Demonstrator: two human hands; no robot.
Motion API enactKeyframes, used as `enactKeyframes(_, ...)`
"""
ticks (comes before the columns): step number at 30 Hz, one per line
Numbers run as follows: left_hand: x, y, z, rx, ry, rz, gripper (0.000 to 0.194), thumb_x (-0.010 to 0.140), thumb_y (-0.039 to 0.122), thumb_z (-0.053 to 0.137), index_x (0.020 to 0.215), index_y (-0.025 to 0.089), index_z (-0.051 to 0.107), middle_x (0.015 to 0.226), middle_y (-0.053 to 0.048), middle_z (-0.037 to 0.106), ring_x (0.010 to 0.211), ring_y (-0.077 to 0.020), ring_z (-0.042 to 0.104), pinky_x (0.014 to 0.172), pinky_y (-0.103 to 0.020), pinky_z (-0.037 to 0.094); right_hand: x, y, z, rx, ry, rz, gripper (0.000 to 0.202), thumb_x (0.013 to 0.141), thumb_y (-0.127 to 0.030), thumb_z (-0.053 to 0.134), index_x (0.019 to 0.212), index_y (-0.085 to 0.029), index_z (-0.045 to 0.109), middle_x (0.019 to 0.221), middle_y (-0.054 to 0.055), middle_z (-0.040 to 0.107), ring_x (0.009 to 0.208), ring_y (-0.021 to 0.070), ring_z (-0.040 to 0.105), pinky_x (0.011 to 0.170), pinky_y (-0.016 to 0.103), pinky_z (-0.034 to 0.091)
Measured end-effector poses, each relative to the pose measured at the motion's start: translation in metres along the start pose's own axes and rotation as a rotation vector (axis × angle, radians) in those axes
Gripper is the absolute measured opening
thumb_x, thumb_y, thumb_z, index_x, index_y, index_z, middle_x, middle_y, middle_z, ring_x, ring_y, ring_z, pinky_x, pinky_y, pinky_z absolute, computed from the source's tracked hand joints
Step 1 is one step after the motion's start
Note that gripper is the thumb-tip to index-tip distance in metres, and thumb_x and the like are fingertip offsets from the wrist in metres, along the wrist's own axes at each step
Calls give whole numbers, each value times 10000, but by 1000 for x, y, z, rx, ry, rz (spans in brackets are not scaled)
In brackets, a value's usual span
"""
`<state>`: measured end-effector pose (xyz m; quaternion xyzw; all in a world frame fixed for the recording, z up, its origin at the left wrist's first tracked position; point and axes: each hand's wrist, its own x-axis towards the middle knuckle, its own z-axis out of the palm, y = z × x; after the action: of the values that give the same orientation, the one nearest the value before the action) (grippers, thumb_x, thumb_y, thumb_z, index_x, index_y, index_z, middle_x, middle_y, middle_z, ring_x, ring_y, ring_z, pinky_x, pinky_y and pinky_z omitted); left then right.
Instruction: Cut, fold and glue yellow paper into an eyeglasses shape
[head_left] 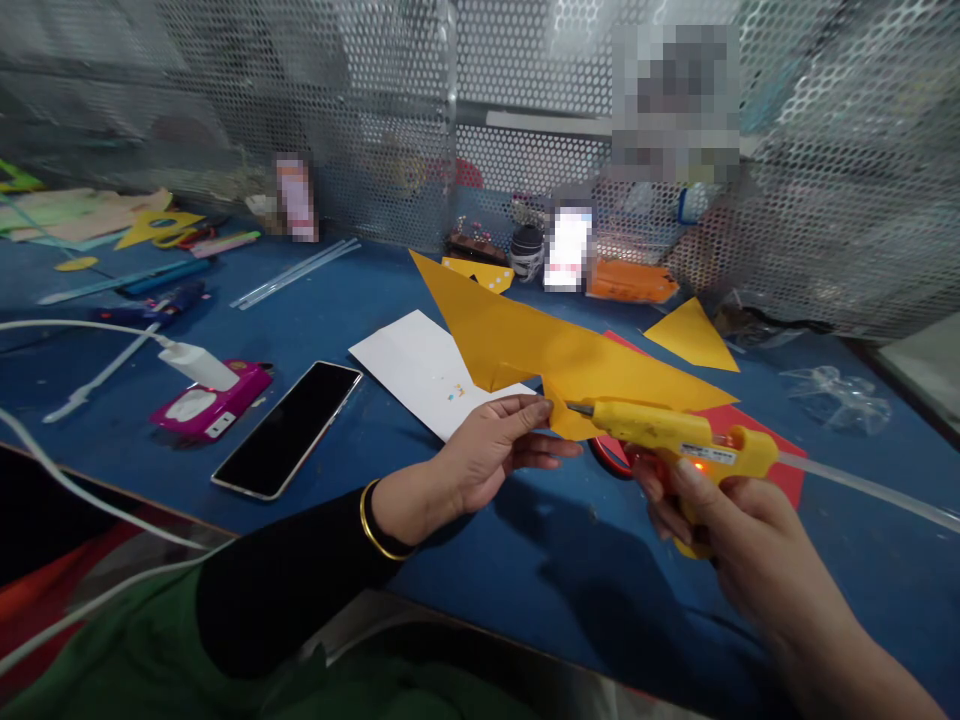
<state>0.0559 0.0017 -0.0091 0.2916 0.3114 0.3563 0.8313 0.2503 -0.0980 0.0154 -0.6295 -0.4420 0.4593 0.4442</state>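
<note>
My left hand [499, 448] pinches the lower edge of a folded yellow paper piece [517, 335], which is raised above the blue table. Wrapped round the grip of a yellow hot glue gun [660, 425] is my right hand [720, 510]. The gun's metal nozzle points left at a small folded flap of the paper, close by my left fingertips. An orange light glows on its side, and a clear glue stick [862, 485] runs out of its back. Whether the nozzle touches the paper I cannot tell. Below the paper lies a white sheet [416, 360] with small specks on it.
A black phone [289, 430] and a magenta power strip [214, 400] with a white plug lie at left. Red paper [787, 455] is under the glue gun, beside partly hidden red scissors handles [611, 458]. A yellow triangle [694, 335] lies farther right. A perforated metal screen [375, 120] stands behind.
</note>
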Motion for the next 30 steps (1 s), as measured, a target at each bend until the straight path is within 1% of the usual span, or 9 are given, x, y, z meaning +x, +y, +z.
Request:
enactKeyframes(2, 0, 0, 1, 2, 9, -6, 115, 876, 237, 737, 885, 148, 665, 699, -12, 711, 623, -158, 734, 543, -207, 537, -1, -2, 1, 4, 25, 20, 481, 806, -662, 643, 678, -199, 616, 542, -4, 477, 521, 115, 435, 456, 244, 311)
enactKeyframes(4, 0, 1, 1, 2, 13, -13, 72, 905, 212, 695, 884, 149, 665, 704, -14, 716, 615, -153, 728, 544, -210, 534, -2, -3, 2, -14, 23, 27, 494, 800, -676, 637, 659, -204, 603, 539, -3, 471, 521, 119, 431, 455, 247, 303)
enactKeyframes(7, -1, 1, 1, 1, 16, -18, 67, 926, 192, 657, 875, 151, 666, 710, -19, 724, 631, -155, 731, 553, -216, 535, -2, -4, 1, -48, 11, 21, 513, 805, -688, 621, 630, -208, 591, 530, 1, 469, 517, 123, 427, 453, 253, 295)
enactKeyframes(12, 0, 0, 1, -4, 0, -5, 77, 898, 211, 702, 871, 145, 673, 704, -23, 725, 648, -162, 743, 543, -204, 536, 1, 0, -2, -59, -4, -2, 531, 822, -673, 618, 581, -203, 562, 527, 7, 481, 514, 117, 443, 451, 247, 302)
enactKeyframes(17, -1, 1, 1, -22, -14, -1, 79, 897, 197, 697, 848, 140, 672, 727, -32, 736, 639, -153, 743, 534, -193, 538, 4, 5, -6, -60, -46, -33, 516, 828, -665, 617, 597, -206, 571, 515, 5, 473, 503, 124, 430, 442, 256, 295)
enactKeyframes(23, -1, 1, 1, -18, -16, 1, 85, 912, 195, 677, 848, 139, 675, 679, -27, 721, 637, -155, 742, 533, -190, 542, 2, 3, -4, -62, -18, -40, 538, 837, -663, 610, 570, -201, 542, 517, 6, 470, 502, 113, 426, 449, 251, 302)
enactKeyframes(27, -1, 0, 0, -19, -11, -1, 89, 887, 210, 716, 860, 137, 674, 712, -30, 730, 636, -155, 742, 529, -187, 548, 0, 2, -1, -39, 19, -7, 537, 837, -652, 624, 574, -192, 540, 521, 2, 463, 512, 103, 424, 452, 243, 294)
enactKeyframes(30, -1, 1, 1, -13, -14, -2, 74, 916, 189, 673, 867, 133, 674, 709, -31, 731, 635, -153, 744, 527, -185, 551, 1, 5, -2, -33, -3, -17, 538, 839, -658, 618, 583, -193, 531, 513, -5, 444, 503, 99, 412, 445, 243, 279)
